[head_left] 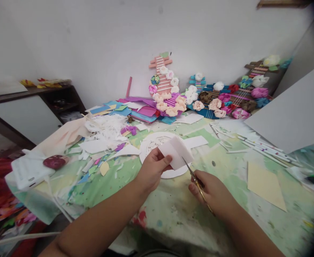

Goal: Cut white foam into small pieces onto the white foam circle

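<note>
My left hand pinches a small white sheet of paper or card between thumb and fingers, held up over the table. Gold-handled scissors are gripped in my right hand, the blades pointing up and left. Their tips meet the right part of the sheet; I cannot tell whether they have cut into it. Behind and below the sheet lies a white guitar-like cutout, a round body with a white strip extending right. White scraps rest on the round body, partly hidden by the sheet.
White shredded strips and coloured paper scraps cover the table's left side. Decorated paper guitars with crepe flowers lean on the back wall. On the right are white sticks and a cream sheet. A white device with a cable stands left.
</note>
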`<state>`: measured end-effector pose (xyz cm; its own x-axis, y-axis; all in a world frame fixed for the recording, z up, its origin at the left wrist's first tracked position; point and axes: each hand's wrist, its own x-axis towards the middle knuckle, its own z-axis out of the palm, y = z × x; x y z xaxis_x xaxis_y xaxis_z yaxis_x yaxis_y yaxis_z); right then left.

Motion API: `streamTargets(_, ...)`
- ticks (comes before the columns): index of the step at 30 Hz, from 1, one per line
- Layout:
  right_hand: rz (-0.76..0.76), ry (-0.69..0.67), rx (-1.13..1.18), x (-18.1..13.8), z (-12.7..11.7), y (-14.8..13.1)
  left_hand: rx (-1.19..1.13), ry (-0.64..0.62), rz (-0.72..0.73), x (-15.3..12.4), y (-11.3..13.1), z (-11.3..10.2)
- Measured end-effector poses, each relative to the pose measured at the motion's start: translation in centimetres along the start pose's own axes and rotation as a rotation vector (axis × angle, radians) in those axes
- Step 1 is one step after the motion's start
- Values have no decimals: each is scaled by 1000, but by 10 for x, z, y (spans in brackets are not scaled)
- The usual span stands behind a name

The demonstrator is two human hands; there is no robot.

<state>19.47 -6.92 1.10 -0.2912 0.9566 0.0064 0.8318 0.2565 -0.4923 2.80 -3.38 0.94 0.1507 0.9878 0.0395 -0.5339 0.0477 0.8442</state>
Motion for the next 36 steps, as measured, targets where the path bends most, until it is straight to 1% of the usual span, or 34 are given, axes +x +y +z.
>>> streamTargets(4,0,-6,6,0,0,0,16,13,-16,-1,0,2)
streamTargets(7,9,-15,-4,1,0,0,43,2,-2,-2,1,2)
streamTargets(14,7,-24,-80,4,2,2,86,-18,-9,-2,3,-1)
streamTargets(20,7,0,-155,5,6,4,122,7,-28,0,4,-2)
streamTargets(26,10,-18,-213,4,11,1,118,-18,-29,0,7,-2)
streamTargets(36,-23,-30,-162,3,14,0,118,-29,-38,-2,9,-1)
